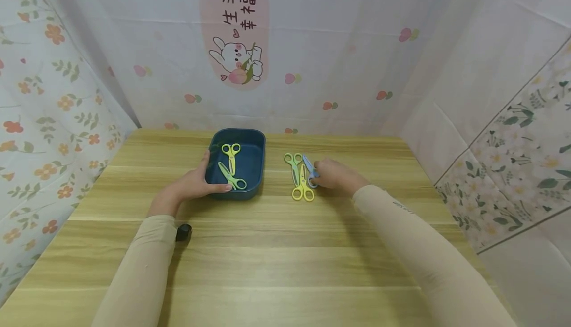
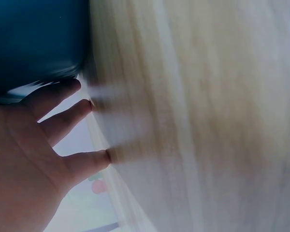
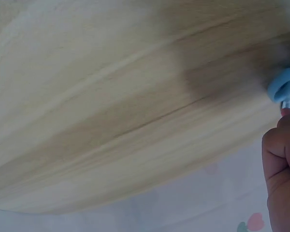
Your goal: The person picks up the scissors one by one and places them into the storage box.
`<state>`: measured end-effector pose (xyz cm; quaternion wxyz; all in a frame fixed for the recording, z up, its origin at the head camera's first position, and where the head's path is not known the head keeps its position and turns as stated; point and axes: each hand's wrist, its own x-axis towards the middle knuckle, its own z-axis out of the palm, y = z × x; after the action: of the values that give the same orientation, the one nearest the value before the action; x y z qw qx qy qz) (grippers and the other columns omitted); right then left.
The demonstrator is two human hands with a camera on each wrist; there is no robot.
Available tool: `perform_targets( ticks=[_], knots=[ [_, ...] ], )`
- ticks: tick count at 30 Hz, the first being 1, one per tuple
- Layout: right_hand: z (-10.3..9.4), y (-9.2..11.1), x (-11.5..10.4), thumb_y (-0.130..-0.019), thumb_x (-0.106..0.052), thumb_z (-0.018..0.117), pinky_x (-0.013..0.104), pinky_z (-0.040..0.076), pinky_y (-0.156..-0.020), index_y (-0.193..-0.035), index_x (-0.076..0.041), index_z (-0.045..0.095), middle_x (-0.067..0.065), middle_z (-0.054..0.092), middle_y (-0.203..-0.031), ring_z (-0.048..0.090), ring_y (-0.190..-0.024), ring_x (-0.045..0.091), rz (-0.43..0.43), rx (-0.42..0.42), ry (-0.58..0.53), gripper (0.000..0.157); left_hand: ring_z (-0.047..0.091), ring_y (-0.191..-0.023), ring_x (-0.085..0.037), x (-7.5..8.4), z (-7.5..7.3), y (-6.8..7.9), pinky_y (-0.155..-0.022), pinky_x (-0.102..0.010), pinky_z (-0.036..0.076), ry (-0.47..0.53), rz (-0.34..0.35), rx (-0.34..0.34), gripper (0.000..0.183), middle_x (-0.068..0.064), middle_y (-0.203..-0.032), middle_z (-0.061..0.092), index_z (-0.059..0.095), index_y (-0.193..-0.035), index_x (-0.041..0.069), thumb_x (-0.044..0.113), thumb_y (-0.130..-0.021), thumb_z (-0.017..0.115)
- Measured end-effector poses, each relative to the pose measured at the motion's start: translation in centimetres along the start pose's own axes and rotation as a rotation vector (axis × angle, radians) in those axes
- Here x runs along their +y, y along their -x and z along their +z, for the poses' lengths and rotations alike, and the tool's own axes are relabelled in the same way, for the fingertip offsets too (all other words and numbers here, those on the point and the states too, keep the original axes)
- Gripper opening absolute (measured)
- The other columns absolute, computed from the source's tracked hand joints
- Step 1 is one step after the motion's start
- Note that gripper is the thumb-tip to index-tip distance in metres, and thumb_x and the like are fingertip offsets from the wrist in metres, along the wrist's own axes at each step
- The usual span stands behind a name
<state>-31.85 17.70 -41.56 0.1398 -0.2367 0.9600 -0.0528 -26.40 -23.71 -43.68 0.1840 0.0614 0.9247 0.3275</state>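
Note:
In the head view my left hand [image 1: 192,183] rests at the near left corner of a dark blue bin [image 1: 254,194]. Its thumb lies along the near rim and its other fingers reach along the left side. Fairly straight fingers [image 2: 63,121] show beside the bin wall in the left wrist view. Inside the bin lie yellow-green scissors [image 1: 232,154] and green scissors [image 1: 232,179]. To the right, my right hand [image 1: 334,174] pinches blue scissors [image 1: 311,168] near the handles, their blades pointing away. Light green scissors [image 1: 294,163] and yellow scissors [image 1: 303,188] lie just left of them.
The wooden table [image 1: 250,257] runs back to a white printed curtain [image 1: 303,54]. Floral cloth [image 1: 53,119] hangs at the left, and another patterned sheet [image 1: 513,168] hangs at the right. A small black object [image 1: 184,232] sits at the left wrist.

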Motion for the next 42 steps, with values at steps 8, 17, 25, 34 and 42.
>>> perform_targets(
  ticks=[8,17,25,34,42],
  knots=[
    [0.1,0.1,1.2,-0.103,-0.024,0.068,0.033,0.043,-0.070,-0.097,-0.005,0.061,0.003,0.050,-0.080,0.050,-0.075,0.019,0.049,-0.003,-0.008,0.021,0.019,-0.161,-0.056,0.2,0.0,-0.1,-0.128,-0.071,0.025,0.022,0.004,0.001,0.145,-0.035,-0.175,0.004,-0.030,-0.166,0.018,0.074,-0.084,0.076],
    [-0.1,0.5,2.7,-0.102,-0.018,0.065,0.034,0.042,-0.068,-0.092,-0.005,0.058,0.004,0.049,-0.079,0.048,-0.073,0.020,0.099,0.032,-0.024,0.018,0.022,-0.159,-0.059,0.3,-0.1,0.1,-0.126,-0.071,0.027,0.002,0.004,-0.007,0.145,-0.038,-0.173,0.008,-0.030,-0.165,0.016,0.075,-0.084,0.075],
    [0.0,1.0,4.2,-0.098,-0.012,0.063,0.036,0.043,-0.068,-0.088,-0.003,0.057,0.005,0.049,-0.076,0.048,-0.072,0.021,0.130,0.070,0.004,0.015,0.022,-0.158,-0.060,0.3,0.0,0.2,-0.125,-0.072,0.028,0.005,0.000,-0.008,0.146,-0.038,-0.173,0.007,-0.030,-0.165,0.016,0.075,-0.084,0.075],
    [0.1,1.4,5.4,-0.097,-0.014,0.064,0.035,0.042,-0.067,-0.084,-0.004,0.056,0.004,0.048,-0.076,0.048,-0.071,0.022,0.144,0.061,0.003,0.019,0.023,-0.158,-0.060,0.5,0.0,0.3,-0.126,-0.072,0.028,-0.001,0.005,-0.003,0.145,-0.039,-0.173,0.008,-0.030,-0.165,0.016,0.075,-0.084,0.074],
    [0.3,1.8,6.2,-0.098,-0.016,0.065,0.032,0.038,-0.061,-0.082,-0.006,0.057,0.002,0.046,-0.072,0.045,-0.067,0.019,0.154,0.062,-0.039,0.021,0.023,-0.158,-0.059,0.5,0.0,0.3,-0.126,-0.072,0.028,0.003,0.004,-0.002,0.144,-0.038,-0.174,0.008,-0.030,-0.165,0.016,0.075,-0.084,0.074]
  ],
)
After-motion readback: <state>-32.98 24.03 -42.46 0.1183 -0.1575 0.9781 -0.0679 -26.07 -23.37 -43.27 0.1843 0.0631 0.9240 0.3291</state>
